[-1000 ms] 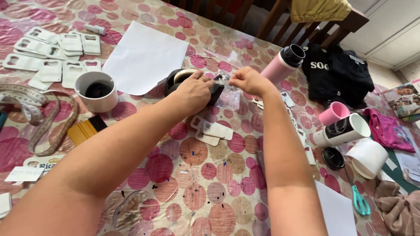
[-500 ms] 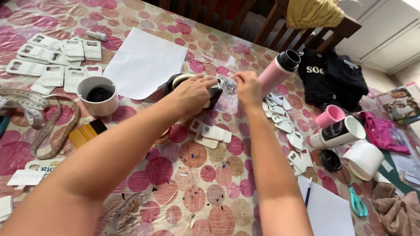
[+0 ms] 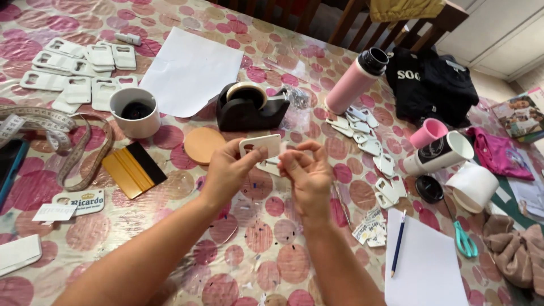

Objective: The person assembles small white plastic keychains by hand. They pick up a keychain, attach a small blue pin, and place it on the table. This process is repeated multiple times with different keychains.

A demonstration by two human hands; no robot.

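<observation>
My left hand (image 3: 226,170) holds a small white plastic tag (image 3: 260,145) with a cut-out hole, raised above the table. My right hand (image 3: 306,173) is close beside it, fingers curled and pinched near the tag's right edge; whether it holds a strip of tape I cannot tell. Just behind both hands stands a black tape dispenser (image 3: 249,106) with a roll of clear tape. More white tags (image 3: 271,166) lie on the table under the hands.
White mug (image 3: 135,111), cork coaster (image 3: 203,145), yellow-black squeegee (image 3: 134,168), measuring tape (image 3: 62,136) and rows of white tags (image 3: 79,71) at left. White paper sheet (image 3: 190,71) behind. Pink bottle (image 3: 356,80), loose tags (image 3: 368,139), mugs (image 3: 439,154), scissors (image 3: 464,241), pencil (image 3: 398,242) at right.
Both hands have come back from the tape dispenser toward me. The left hand now holds a white tag up in front, with the right hand pinched beside it.
</observation>
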